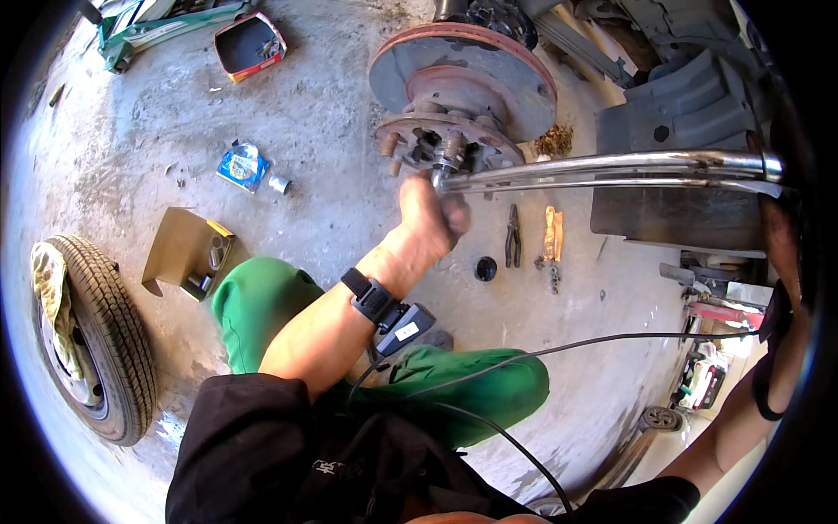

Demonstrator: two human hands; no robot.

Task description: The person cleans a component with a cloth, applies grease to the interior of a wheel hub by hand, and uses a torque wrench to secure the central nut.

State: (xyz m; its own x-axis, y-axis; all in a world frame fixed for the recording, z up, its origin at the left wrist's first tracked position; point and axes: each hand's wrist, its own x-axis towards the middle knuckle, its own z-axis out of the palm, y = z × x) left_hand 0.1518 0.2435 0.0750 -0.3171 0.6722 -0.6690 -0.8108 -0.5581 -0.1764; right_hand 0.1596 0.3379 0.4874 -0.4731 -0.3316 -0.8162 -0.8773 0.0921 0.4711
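Note:
A wheel hub (388, 131) with studs stands in front of a rusty-edged brake disc (463, 65). From a stud on the hub a long chrome wrench (628, 164) reaches right, with a thinner bar running alongside it. My left hand (426, 214) is closed about the wrench's head, close under the hub; its fingers are partly blurred. At the dark right rim, my right hand (779, 229) grips the far end of the wrench, most of its fingers lost in shadow. Straps and a cable are on my forearms.
Pliers (512, 236), an orange packet (552, 234) and a black cap (485, 268) lie on the floor. Leftward are an open cardboard box (179, 249), a blue packet (243, 167), a red-rimmed tray (250, 46), a tyre (113, 349) and a green jack (166, 31).

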